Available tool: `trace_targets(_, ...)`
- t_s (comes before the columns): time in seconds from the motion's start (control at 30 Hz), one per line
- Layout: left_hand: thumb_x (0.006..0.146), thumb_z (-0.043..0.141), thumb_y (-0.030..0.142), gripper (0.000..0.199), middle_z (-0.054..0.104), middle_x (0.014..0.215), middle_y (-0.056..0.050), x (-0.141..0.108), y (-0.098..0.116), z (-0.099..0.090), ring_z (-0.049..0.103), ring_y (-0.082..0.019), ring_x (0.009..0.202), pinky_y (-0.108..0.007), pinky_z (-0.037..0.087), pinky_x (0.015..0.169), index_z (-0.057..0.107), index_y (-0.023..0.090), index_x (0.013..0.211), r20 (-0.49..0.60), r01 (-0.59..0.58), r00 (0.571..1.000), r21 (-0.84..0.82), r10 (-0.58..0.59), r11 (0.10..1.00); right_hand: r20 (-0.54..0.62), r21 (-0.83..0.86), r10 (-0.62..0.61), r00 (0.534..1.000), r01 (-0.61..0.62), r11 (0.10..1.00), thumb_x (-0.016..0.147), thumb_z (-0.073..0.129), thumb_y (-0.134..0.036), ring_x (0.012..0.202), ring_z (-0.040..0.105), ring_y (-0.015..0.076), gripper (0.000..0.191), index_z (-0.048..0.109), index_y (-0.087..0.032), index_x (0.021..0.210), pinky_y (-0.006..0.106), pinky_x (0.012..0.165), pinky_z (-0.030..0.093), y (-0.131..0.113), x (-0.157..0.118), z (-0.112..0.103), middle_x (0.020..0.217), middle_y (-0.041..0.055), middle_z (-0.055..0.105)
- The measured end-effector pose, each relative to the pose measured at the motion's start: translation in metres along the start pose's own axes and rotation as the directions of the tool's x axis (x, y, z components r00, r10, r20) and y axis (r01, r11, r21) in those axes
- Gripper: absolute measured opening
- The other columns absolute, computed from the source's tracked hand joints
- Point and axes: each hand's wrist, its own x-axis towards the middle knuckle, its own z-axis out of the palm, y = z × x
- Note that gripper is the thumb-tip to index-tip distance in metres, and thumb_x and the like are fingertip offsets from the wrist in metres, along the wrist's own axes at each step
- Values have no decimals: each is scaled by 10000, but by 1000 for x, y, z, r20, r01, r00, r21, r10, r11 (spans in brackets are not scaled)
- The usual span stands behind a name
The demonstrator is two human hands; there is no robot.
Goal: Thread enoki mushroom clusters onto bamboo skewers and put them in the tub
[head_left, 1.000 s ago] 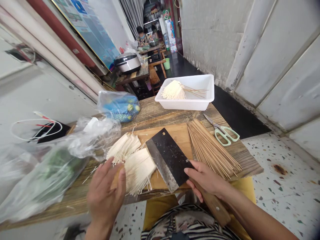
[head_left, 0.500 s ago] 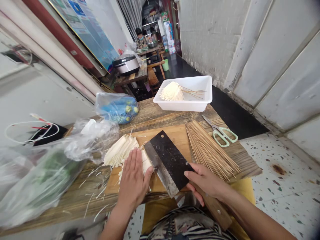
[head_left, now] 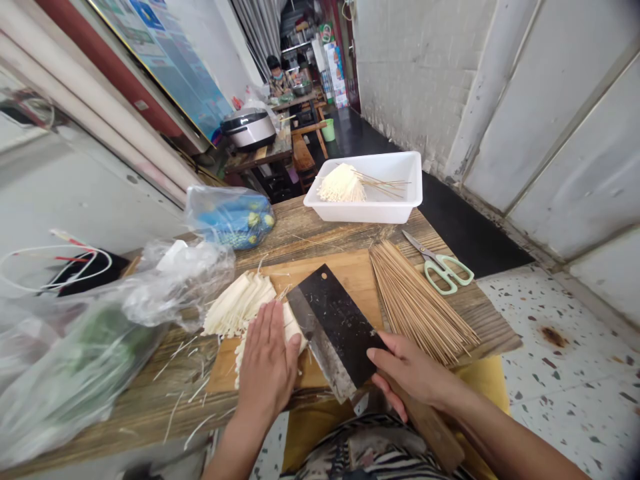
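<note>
Scissors [head_left: 440,270] by bamboo skewers [head_left: 420,303], white tray [head_left: 363,188] beyond cutting board [head_left: 340,287]

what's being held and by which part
The right hand grips a cleaver by its wooden handle; the left hand lies flat on pale strips.

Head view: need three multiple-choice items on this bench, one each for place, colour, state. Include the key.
1. Where do the scissors lie? A) on the cutting board B) on the wooden table, right of the skewers C) in the white tub
2. Cleaver blade colour? A) red B) white C) black, with a bare steel edge
3. Left hand? A) flat on the white strips B) gripping the cleaver C) inside the white tub

1 B: they rest on wood, off the board.
2 C: the dark face ends in a pale edge.
3 A: its open palm presses on the strips.
</note>
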Motion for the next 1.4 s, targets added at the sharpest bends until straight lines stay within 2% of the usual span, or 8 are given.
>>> trace_targets(0.17, 937, 287, 329, 612, 337, 1484, -179, -1, 0, 1, 221, -271, 1407, -502, 230, 1130, 104, 127, 1484, 2, -13, 1000, 13, 13, 1000, -10, -38, 23, 1000, -23, 999, 871, 426, -377, 278, 418, 47, 199, 379, -209, 774, 136, 263, 346, -2, 2, 2, 479, -117, 463)
trace_targets(0.4, 937, 298, 328, 618, 300, 1509, -154, -1, 0, 1, 206, -266, 1412, -504, 231, 1134, 77, 160, 1489, -2, -17, 1000, -18, 17, 1000, -1, -68, 13, 1000, -13, 998, 883, 412, -381, 284, 427, 47, 210, 374, -209, 770, 130, 269, 332, -3, -1, 6, 480, -117, 450)
trace_targets(0.63, 945, 273, 331, 612, 296, 1509, -160, 0, -3, 3, 219, -266, 1408, -509, 254, 1123, 54, 165, 1492, 21, -1, 1000, -32, 2, 999, -23, -77, -9, 1000, 7, 997, 883, 401, -372, 263, 420, 51, 195, 347, -221, 773, 148, 258, 356, -9, 20, 22, 491, -122, 439)
trace_targets(0.87, 940, 285, 340, 608, 308, 1501, -181, 0, -2, 4, 203, -262, 1414, -495, 226, 1135, 120, 121, 1482, 30, 3, 1000, -45, -2, 999, -35, -147, 20, 999, -25, 989, 902, 373, -329, 273, 422, 56, 172, 359, -216, 773, 129, 257, 326, -2, 1, 22, 453, -121, 433)
trace_targets(1.13, 946, 267, 351, 579, 362, 1467, -199, 1, -6, 11, 258, -283, 1393, -513, 276, 1110, 184, 110, 1466, -17, 25, 1000, -75, -26, 997, -77, -101, 39, 996, -47, 994, 887, 357, -234, 259, 416, 54, 132, 358, -214, 756, 145, 269, 377, -24, 39, 44, 455, -124, 428)
trace_targets(1.33, 953, 245, 367, 584, 360, 1460, -233, 0, -5, 12, 258, -288, 1391, -505, 280, 1111, 250, 37, 1435, -18, 16, 1000, -39, -17, 999, -35, -122, 46, 998, -50, 991, 869, 394, -285, 256, 416, 57, 120, 376, -209, 778, 135, 262, 356, -13, 10, 39, 449, -121, 437)
trace_targets(1.4, 953, 242, 373, 586, 357, 1463, -226, 1, -6, 13, 253, -284, 1393, -500, 279, 1114, 247, 43, 1437, -24, 18, 1000, -52, -20, 998, -41, -106, 49, 998, -53, 993, 869, 397, -288, 256, 419, 55, 118, 382, -209, 782, 135, 268, 360, -9, 10, 41, 454, -122, 444)
